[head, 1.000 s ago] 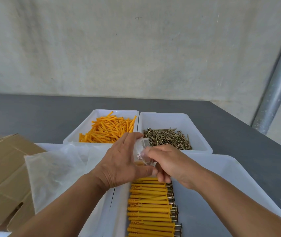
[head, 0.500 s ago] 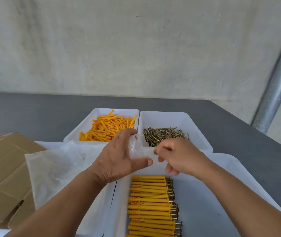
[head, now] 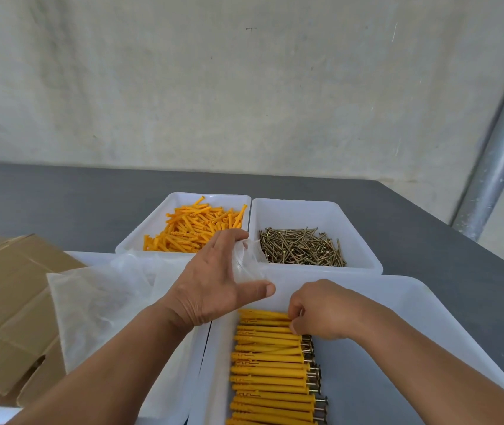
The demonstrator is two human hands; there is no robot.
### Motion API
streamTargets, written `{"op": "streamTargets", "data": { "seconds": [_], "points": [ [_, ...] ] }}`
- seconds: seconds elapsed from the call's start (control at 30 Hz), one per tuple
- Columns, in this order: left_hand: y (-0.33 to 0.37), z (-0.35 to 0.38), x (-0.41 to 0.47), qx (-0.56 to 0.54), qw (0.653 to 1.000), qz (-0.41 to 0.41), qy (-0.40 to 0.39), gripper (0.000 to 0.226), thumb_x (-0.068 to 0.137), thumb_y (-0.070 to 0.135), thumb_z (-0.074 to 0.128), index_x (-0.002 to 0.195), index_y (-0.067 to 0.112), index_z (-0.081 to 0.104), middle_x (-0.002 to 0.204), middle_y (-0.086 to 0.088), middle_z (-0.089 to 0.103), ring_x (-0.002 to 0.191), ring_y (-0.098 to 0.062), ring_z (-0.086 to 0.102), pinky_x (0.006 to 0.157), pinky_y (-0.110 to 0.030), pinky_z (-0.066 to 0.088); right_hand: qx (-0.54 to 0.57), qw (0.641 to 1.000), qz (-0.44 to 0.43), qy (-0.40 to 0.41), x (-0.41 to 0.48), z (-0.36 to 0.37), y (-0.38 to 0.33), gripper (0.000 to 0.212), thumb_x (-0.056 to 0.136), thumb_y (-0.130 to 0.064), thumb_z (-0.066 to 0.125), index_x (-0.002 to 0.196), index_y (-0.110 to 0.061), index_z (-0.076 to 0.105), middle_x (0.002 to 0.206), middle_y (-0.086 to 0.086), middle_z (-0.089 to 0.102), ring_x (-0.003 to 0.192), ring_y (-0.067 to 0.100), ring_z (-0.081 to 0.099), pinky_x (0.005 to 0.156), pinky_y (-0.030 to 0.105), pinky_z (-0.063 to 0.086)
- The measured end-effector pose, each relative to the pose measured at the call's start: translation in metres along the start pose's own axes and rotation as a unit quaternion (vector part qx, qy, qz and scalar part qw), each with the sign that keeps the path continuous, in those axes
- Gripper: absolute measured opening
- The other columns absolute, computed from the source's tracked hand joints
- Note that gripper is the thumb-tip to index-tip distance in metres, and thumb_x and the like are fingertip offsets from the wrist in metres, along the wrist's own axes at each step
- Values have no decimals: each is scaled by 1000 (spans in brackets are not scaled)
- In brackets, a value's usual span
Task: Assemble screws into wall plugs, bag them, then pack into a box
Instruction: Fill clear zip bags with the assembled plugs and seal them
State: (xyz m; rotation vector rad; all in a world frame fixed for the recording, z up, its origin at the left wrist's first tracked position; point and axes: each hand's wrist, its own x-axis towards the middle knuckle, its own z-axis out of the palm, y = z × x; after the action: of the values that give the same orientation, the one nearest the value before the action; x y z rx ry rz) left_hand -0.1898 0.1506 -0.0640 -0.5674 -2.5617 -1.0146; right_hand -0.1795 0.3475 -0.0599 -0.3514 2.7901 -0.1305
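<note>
My left hand (head: 214, 283) holds a small clear plastic bag (head: 246, 262) between fingers and thumb, above the near edge of the screw tray. My right hand (head: 321, 308) reaches down onto the top of a row of assembled yellow plugs with screws (head: 269, 363), fingers curled round the topmost ones. That row lies in a large white tray (head: 397, 317) in front of me. Behind it stand a white tray of loose orange wall plugs (head: 195, 228) and a white tray of loose screws (head: 302, 246).
A pile of clear plastic bags (head: 103, 299) lies in a white tray at my left. Flattened cardboard boxes (head: 8, 317) sit at the far left. The grey table (head: 60, 204) runs back to a wall; a metal pole (head: 502, 148) stands at the right.
My right hand has let go of the bag and dropped onto the top of the plug row. My left hand still holds the bag, now spread wider.
</note>
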Motion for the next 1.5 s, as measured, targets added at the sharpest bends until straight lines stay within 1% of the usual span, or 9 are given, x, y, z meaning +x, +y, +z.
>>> {"op": "streamTargets", "data": {
  "seconds": [0.1,0.3,0.47,0.6,0.83,0.9,1.03,1.27,1.5],
  "points": [
    [0,0,0,-1,1000,0,1,101,50,77,61,135,27,39,124,14,48,110,-5,47,89,-19,37,-12,1000,2,-29,2,3,-3,31,95,-29,56,114,-9,69,113,10,68,84,16,58,72,28,46],
    [0,0,0,6,1000,4,1,100,53,74,65,136,25,39,124,12,47,111,-6,47,91,-20,38,-28,999,-8,-35,1,5,-6,32,96,-27,54,114,-4,66,111,14,68,81,18,56,57,23,39],
    [1,0,0,8,1000,4,-1,101,53,75,63,137,25,38,125,12,47,112,-8,47,92,-22,40,-20,999,-7,-48,1,4,-5,37,96,-30,54,118,-3,66,115,16,67,85,21,61,70,28,45],
    [0,0,-1,9,1000,6,-1,101,53,75,64,136,24,39,125,12,47,111,-8,47,92,-22,40,-12,998,-13,-56,1,3,-4,37,96,-31,57,120,-4,65,119,15,66,82,17,56,75,30,48],
    [1,0,-1,9,1000,7,-1,101,53,75,63,137,25,38,126,12,47,112,-7,47,91,-21,38,5,997,-27,-68,2,3,-3,33,90,-32,67,118,-14,64,111,6,66,72,13,57,56,20,43],
    [1,0,-1,8,1000,7,-1,99,55,72,65,137,24,38,126,12,47,112,-7,47,91,-20,38,16,998,-24,-64,2,3,-3,33,89,-30,68,119,-18,63,107,3,64,66,11,57,55,19,44],
    [0,0,-1,9,1000,5,-3,98,56,70,67,137,24,38,126,13,47,112,-7,47,92,-21,38,27,998,-22,-52,3,2,-2,30,88,-27,68,117,-21,64,108,4,66,70,13,62,56,19,46],
    [1,-1,-1,0,1000,2,-3,103,49,79,59,135,26,39,123,13,47,110,-6,47,88,-17,37,106,994,-29,21,4,-2,2,17,83,-30,71,99,-33,66,95,-11,60,86,8,59,71,24,50],
    [1,-1,0,0,1000,1,0,102,49,79,60,134,27,39,122,15,47,109,-6,48,84,-12,36,241,950,-4,201,-2,-21,7,8,84,-26,60,80,-26,66,76,-10,64,64,6,54,53,22,40]
  ]
}}
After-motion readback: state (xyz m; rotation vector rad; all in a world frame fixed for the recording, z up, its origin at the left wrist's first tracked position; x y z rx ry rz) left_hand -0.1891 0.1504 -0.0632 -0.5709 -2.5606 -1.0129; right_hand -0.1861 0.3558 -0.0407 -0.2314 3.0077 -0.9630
